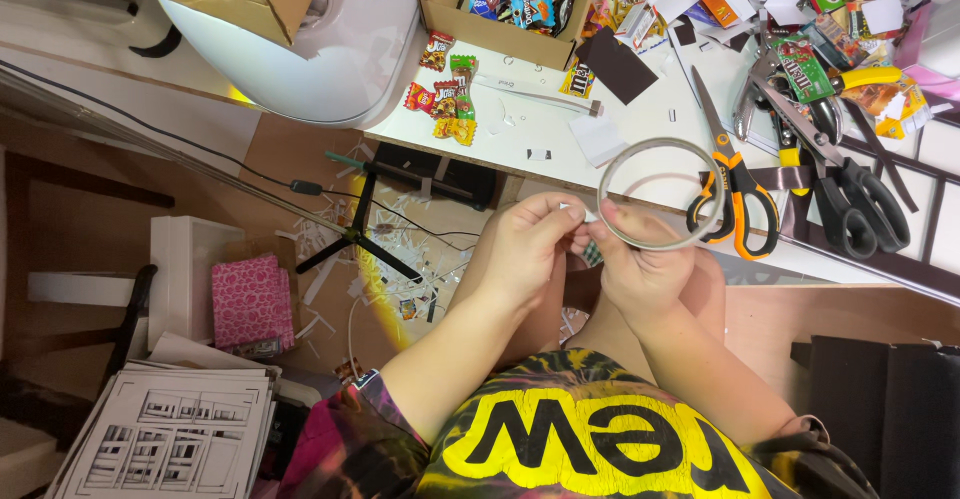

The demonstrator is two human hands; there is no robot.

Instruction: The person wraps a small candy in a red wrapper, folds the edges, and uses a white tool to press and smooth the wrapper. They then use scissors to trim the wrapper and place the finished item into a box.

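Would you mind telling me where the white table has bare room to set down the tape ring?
The white table is bare between the small candy packets and the orange-handled scissors, behind the tape ring. The right side is crowded with black scissors and wrappers.

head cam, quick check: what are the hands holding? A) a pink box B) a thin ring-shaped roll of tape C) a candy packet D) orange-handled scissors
B: the right hand grips the thin tape ring at its lower edge while the left hand pinches at its end; the orange-handled scissors lie untouched on the white table.
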